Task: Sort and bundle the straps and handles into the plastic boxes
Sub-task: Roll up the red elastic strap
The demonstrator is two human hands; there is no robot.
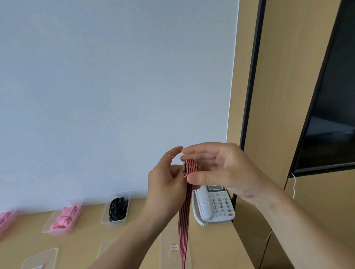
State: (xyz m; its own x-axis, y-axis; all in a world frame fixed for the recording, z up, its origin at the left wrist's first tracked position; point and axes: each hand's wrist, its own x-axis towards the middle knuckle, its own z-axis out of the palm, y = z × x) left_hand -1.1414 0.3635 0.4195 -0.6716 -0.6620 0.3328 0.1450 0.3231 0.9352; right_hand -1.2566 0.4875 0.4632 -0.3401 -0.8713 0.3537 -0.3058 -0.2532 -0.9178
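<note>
Pink-and-black striped straps are hanging above the tan wooden worktop. The left hand is gripping their top, with a thin yellow band stretching over its finger. The right hand is pinching them too. Behind, clear plastic boxes are holding pink and black loops.

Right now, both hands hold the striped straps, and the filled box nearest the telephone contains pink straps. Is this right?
No: the head view shows black straps, not pink, in that box. The left hand and right hand do hold the striped straps.
</note>
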